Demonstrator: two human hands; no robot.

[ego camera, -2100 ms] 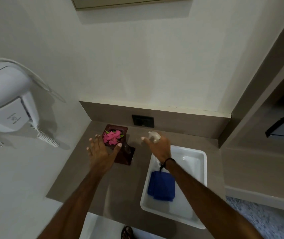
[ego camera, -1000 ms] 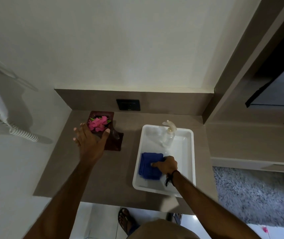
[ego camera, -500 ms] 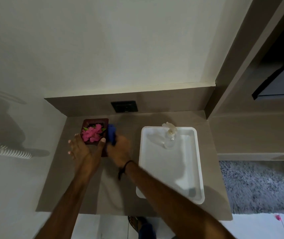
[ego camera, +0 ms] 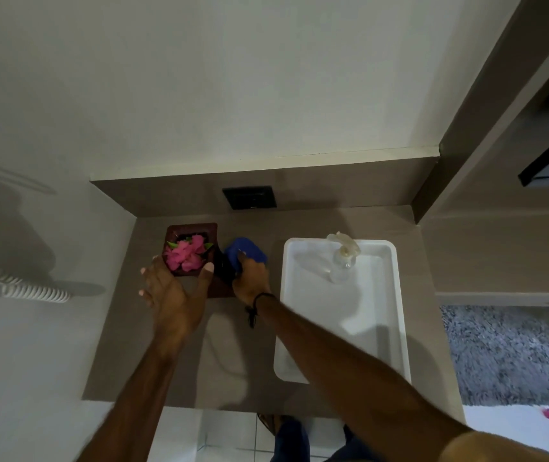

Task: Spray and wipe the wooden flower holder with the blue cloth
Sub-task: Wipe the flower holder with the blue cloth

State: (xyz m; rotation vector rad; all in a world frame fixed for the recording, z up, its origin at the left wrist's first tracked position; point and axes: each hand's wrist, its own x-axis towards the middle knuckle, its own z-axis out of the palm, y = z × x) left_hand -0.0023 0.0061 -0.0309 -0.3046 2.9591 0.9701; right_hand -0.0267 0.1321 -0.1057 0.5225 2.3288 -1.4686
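Note:
A dark wooden flower holder point(ego camera: 211, 231) with pink flowers point(ego camera: 187, 253) stands at the back left of the brown counter. My left hand point(ego camera: 173, 291) grips its near side, thumb and fingers spread around it. My right hand point(ego camera: 249, 278) presses a bunched blue cloth point(ego camera: 245, 251) against the holder's right side. A clear spray bottle point(ego camera: 342, 258) with a white trigger stands upright at the far end of the white tray point(ego camera: 396, 328).
The brown counter point(ego camera: 226, 355) ends at a front edge above a tiled floor. A black wall socket point(ego camera: 249, 197) sits in the backsplash. A coiled white cord point(ego camera: 34, 292) hangs on the left wall. Grey carpet point(ego camera: 513, 355) lies at the right.
My right hand set the spray bottle in the tray, picked the blue cloth out of it and carried it left to the holder. My left hand stayed on the holder.

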